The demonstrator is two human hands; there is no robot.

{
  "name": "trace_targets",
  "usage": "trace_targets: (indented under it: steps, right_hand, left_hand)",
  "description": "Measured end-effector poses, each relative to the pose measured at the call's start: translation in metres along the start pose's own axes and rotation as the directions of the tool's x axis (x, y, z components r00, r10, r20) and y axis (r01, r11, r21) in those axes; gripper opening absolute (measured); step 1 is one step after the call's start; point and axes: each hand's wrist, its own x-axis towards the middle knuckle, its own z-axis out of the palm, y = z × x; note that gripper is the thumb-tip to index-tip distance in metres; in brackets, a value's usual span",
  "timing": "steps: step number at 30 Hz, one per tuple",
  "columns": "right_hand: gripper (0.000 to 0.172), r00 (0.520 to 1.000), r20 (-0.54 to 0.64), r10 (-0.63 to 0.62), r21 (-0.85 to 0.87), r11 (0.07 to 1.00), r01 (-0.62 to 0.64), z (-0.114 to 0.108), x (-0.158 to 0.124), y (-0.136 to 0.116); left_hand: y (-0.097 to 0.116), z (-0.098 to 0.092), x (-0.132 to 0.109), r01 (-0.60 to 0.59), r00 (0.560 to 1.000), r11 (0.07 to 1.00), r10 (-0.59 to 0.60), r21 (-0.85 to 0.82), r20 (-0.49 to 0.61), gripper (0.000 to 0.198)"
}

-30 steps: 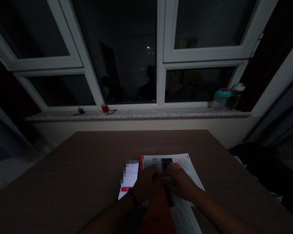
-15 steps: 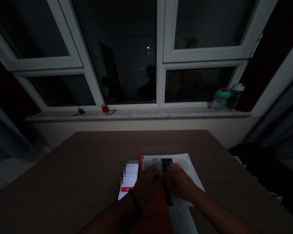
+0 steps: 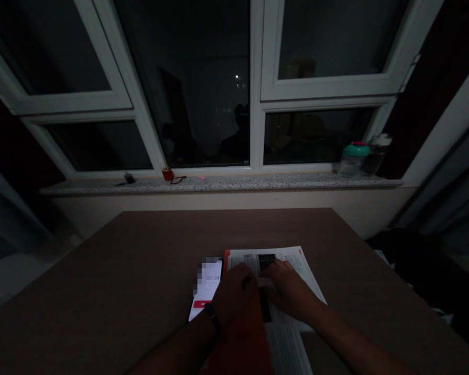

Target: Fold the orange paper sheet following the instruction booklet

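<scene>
A booklet with printed pages and an orange cover lies on the brown table, its cover folded partly over the page. My left hand, wearing a dark wristband, has its fingers curled at the cover's upper edge and appears to grip it; the fingertips are dim. Over the printed page rests my right hand, fingers and thumb apart, a small gap from the left hand. Beside my left hand lies a lit phone showing a timer and a red button.
The brown table reaches to the wall under the window. On the speckled sill stand a shaker bottle with a teal lid, a clear bottle, a small red jar and a dark small item.
My right hand has drawn slightly away from the left, its fingers spreading over the page. The orange cover's free edge has shifted left. The phone's timer has advanced.
</scene>
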Motion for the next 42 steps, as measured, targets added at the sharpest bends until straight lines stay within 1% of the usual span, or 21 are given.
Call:
trace_targets:
  steps: [3, 5, 6, 7, 8, 9, 10, 12, 15, 20, 23, 25, 27, 29, 31, 32, 34, 36, 37, 39, 42]
  right_hand:
    - [0.029, 1.0, -0.014, 0.026, -0.02, 0.999, -0.027, 0.001, 0.002, 0.004]
    - [0.028, 0.999, -0.018, 0.043, -0.052, 0.998, -0.044, 0.001, 0.003, 0.007]
    - [0.027, 0.998, -0.02, 0.052, -0.07, 0.996, -0.053, 0.002, 0.004, 0.009]
    - [0.026, 0.998, -0.023, 0.062, -0.088, 0.994, -0.064, 0.002, 0.005, 0.011]
    - [0.026, 0.997, -0.029, 0.073, -0.104, 0.992, -0.076, 0.003, 0.006, 0.013]
    - [0.025, 0.995, -0.041, 0.087, -0.117, 0.989, -0.091, 0.003, 0.007, 0.015]
    - [0.026, 0.993, -0.058, 0.101, -0.128, 0.986, -0.108, 0.004, 0.007, 0.017]
    - [0.028, 0.987, -0.1, 0.129, -0.146, 0.979, -0.143, 0.005, 0.008, 0.021]
    - [0.029, 0.973, -0.158, 0.17, -0.178, 0.964, -0.198, 0.003, 0.006, 0.025]
    - [0.026, 0.95, -0.193, 0.247, -0.221, 0.932, -0.287, -0.005, 0.0, 0.028]
    - [0.025, 0.943, -0.174, 0.283, -0.211, 0.925, -0.317, -0.005, -0.003, 0.033]
    - [0.027, 0.941, -0.159, 0.299, -0.192, 0.925, -0.327, -0.005, -0.003, 0.037]
    - [0.029, 0.94, -0.151, 0.306, -0.165, 0.93, -0.329, -0.005, -0.003, 0.041]
    - [0.028, 0.935, -0.181, 0.306, -0.133, 0.934, -0.331, -0.007, -0.003, 0.042]
    - [0.025, 0.925, -0.25, 0.286, -0.101, 0.943, -0.318, -0.01, -0.003, 0.039]
    - [0.023, 0.921, -0.287, 0.262, -0.085, 0.951, -0.297, -0.012, -0.002, 0.036]
    - [0.021, 0.931, -0.319, 0.177, -0.046, 0.978, -0.202, -0.012, -0.001, 0.027]
    - [0.02, 0.96, -0.266, 0.091, -0.003, 0.995, -0.096, -0.009, 0.001, 0.019]
    - [0.02, 0.971, -0.226, 0.07, 0.022, 0.998, -0.067, -0.006, 0.002, 0.015]
    - [0.02, 0.985, -0.161, 0.066, 0.027, 0.998, -0.062, 0.0, 0.003, 0.012]
    - [0.022, 0.995, -0.083, 0.061, -0.028, 0.998, -0.064, 0.007, 0.003, 0.015]
  left_hand:
    - [0.003, -0.004, 0.0, 0.002, 1.0, 1.0, -0.002, -0.008, -0.011, 0.008]
    - [0.006, -0.008, 0.0, -0.036, 0.999, 0.999, 0.036, 0.008, -0.019, 0.008]
    - [0.007, -0.01, 0.0, -0.072, 0.997, 0.997, 0.073, 0.026, -0.003, 0.009]
    - [0.008, -0.013, 0.0, -0.142, 0.989, 0.989, 0.14, 0.045, 0.053, 0.01]
    - [0.009, -0.016, -0.001, -0.215, 0.97, 0.974, 0.205, 0.069, 0.13, 0.012]
    - [0.009, -0.018, -0.001, -0.279, 0.942, 0.956, 0.254, 0.088, 0.222, 0.016]
    - [0.01, -0.02, -0.002, -0.326, 0.915, 0.939, 0.284, 0.109, 0.287, 0.021]
    - [0.011, -0.023, -0.003, -0.385, 0.874, 0.91, 0.307, 0.153, 0.376, 0.036]
    - [0.011, -0.026, -0.004, -0.401, 0.858, 0.887, 0.275, 0.23, 0.434, 0.05]
    - [0.011, -0.03, -0.004, -0.397, 0.866, 0.865, 0.244, 0.305, 0.436, 0.053]
    - [0.01, -0.03, -0.004, -0.401, 0.866, 0.859, 0.242, 0.319, 0.438, 0.051]
    - [0.01, -0.029, -0.005, -0.389, 0.873, 0.86, 0.229, 0.332, 0.431, 0.048]
    - [0.01, -0.027, -0.007, -0.371, 0.883, 0.862, 0.213, 0.345, 0.417, 0.05]
    - [0.011, -0.024, -0.008, -0.359, 0.888, 0.861, 0.197, 0.36, 0.415, 0.055]
    - [0.011, -0.022, -0.009, -0.352, 0.889, 0.857, 0.18, 0.376, 0.422, 0.059]
    - [0.012, -0.021, -0.01, -0.348, 0.889, 0.856, 0.171, 0.383, 0.424, 0.06]
    - [0.013, -0.02, -0.01, -0.341, 0.891, 0.856, 0.162, 0.388, 0.425, 0.062]
    - [0.014, -0.018, -0.01, -0.341, 0.893, 0.861, 0.171, 0.378, 0.417, 0.064]
    - [0.015, -0.018, -0.01, -0.343, 0.894, 0.863, 0.179, 0.371, 0.412, 0.064]
    - [0.015, -0.017, -0.01, -0.344, 0.897, 0.865, 0.189, 0.365, 0.399, 0.064]
    - [0.014, -0.014, -0.01, -0.315, 0.913, 0.873, 0.171, 0.372, 0.372, 0.065]
